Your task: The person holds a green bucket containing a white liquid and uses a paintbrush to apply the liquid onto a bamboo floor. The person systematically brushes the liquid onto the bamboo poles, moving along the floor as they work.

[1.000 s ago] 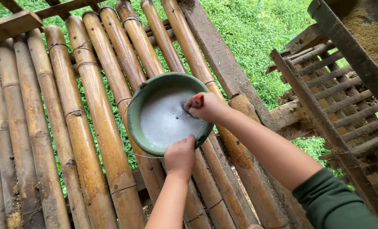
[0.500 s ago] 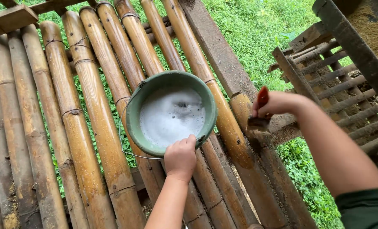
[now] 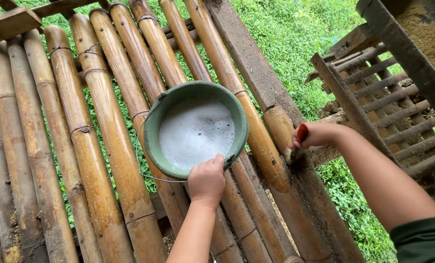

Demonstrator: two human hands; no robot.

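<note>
Green plastic fills the left hand, which is clenched over the near rim of a bucket of white suds. Right hand grips a red-handled brush against the muddy bamboo floor just beside the bucket.

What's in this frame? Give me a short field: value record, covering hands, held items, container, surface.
left hand: grips the near rim of the green bucket, fingers curled over the edge
right hand: shut on a red-handled brush, bristle end down
brush contact: bristles press against a bamboo pole right of the bucket
bucket contents: white soapy foam
bucket handle: thin wire bail, hanging down on the left side
surface: bamboo platform of tied poles, grass visible through the gaps
right edge: dirty wooden slat rack
</note>
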